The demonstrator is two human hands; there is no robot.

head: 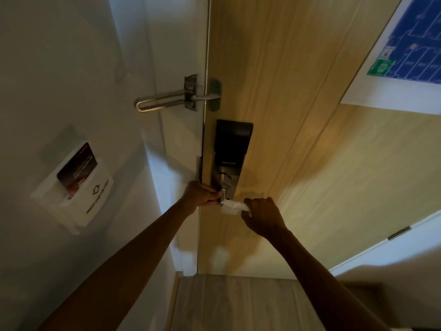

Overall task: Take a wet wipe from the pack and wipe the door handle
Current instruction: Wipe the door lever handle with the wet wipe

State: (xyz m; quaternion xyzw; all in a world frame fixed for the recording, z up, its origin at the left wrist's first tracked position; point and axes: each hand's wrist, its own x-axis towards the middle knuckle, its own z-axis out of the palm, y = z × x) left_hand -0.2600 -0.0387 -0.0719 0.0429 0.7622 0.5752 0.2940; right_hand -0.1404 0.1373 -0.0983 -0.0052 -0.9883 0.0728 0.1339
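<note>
1. A white wall (59, 68) fills the space to the left of the left hand (202, 194), dim and shaded.
2. On that wall, further left of this hand and about level with it, a white card holder (78, 201) has a dark card (76, 168) standing in its slot.
3. Straight above the left hand, a metal swing-bar guard (167, 101) reaches from the frame across to the door edge.
4. The pale wood-grain door (298, 80) rises above the right hand (262, 216), with warm light falling on it to that hand's right.
5. High up and to the right of the right hand, a blue floor plan (410, 44) is fixed to the door.
6. Below both hands lies a wood-look floor (238, 304).
</note>
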